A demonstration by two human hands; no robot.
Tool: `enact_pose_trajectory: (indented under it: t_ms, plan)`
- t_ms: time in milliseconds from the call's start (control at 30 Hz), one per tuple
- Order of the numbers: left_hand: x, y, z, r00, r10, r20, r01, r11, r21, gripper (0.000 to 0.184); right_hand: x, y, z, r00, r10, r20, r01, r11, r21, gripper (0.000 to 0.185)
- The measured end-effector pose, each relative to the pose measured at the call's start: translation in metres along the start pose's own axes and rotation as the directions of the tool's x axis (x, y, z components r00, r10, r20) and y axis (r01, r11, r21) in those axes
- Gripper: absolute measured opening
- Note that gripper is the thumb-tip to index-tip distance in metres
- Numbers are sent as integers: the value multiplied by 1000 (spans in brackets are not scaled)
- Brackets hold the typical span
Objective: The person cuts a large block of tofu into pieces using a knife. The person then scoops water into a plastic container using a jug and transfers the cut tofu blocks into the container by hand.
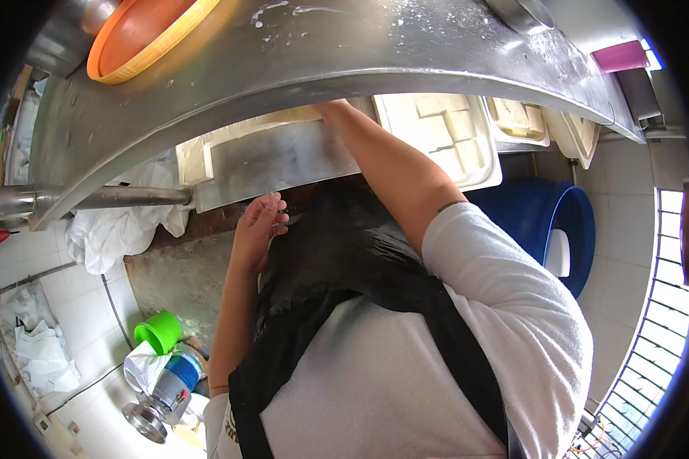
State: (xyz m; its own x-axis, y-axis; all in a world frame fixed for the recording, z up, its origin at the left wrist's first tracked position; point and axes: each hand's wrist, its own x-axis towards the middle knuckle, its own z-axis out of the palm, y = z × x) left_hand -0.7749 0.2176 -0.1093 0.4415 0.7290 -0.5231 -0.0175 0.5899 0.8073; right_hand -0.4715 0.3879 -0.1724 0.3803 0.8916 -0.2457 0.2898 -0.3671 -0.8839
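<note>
My left hand hangs in front of the black apron, its fingers loosely bent and slightly apart, with nothing visible in them. Beneath the upper steel shelf, my right hand reaches to the far side of a lower steel surface. The shelf edge hides its fingers. It is nearest to a row of pale blocks along the back of that surface. One pale block sits at the left end. To the right, a white tray holds several smooth white blocks.
Overhead, the wet steel shelf carries an orange basin and a metal pot. Further right are more trays and a blue barrel. A green bucket and white cloth are at lower left.
</note>
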Motion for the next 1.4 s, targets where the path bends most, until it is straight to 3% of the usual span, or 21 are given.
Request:
enact_pose_trajectory:
  t_ms: [133, 167, 200, 233, 300, 433, 667, 800, 933, 1167, 1267, 1333, 1400]
  plan:
    - [1, 0, 6, 1000, 9, -14, -9, 1000, 15, 33, -33, -15, -34, 995, 50, 90, -74, 953, 294, 56]
    - [1, 1, 9, 1000, 9, -29, -8, 1000, 28, 34, -42, -16, -40, 988, 123, 93, -151, 884, 442, 54]
    - [2, 2, 11, 999, 10, -43, -8, 999, 40, 34, -42, -12, -44, 974, 214, 78, -211, 718, 663, 42]
    - [4, 2, 13, 999, 4, -35, -3, 999, 42, 34, -48, -19, -55, 973, 220, 70, -210, 717, 665, 42]
    - [10, 0, 19, 999, 9, -31, -8, 999, 35, 36, -61, -25, -85, 989, 45, 138, -139, 549, 824, 35]
    - [16, 4, 41, 1000, 12, -14, -11, 996, 89, 34, -22, 37, -177, 963, -225, 145, -8, 518, 856, 36]
    - [22, -6, 63, 1000, -10, 19, 8, 997, 76, 37, 9, 60, -318, 998, 0, -62, 38, 783, 621, 37]
    - [22, -3, 78, 999, -40, 2, 39, 995, 92, 36, 36, 84, -326, 989, 39, -141, 22, 911, 413, 38]
    - [23, 1, 85, 999, -38, -18, 40, 993, 115, 35, 50, 102, -311, 977, -21, -211, 41, 995, 92, 39]
    - [36, -2, 84, 996, -60, -71, 64, 996, 57, 33, 42, 110, -273, 920, -238, -310, 85, 895, -438, 40]
    - [40, 1, 83, 997, -50, -62, 54, 996, 74, 31, 23, 78, -256, 805, -470, -363, 171, 769, -616, 41]
    - [41, 2, 82, 998, -32, -47, 36, 996, 80, 30, -9, 39, -227, 713, -622, -324, 309, 693, -651, 42]
    - [42, 2, 80, 999, -15, -30, 16, 998, 55, 33, -38, 10, -178, 710, -674, -203, 450, 657, -605, 42]
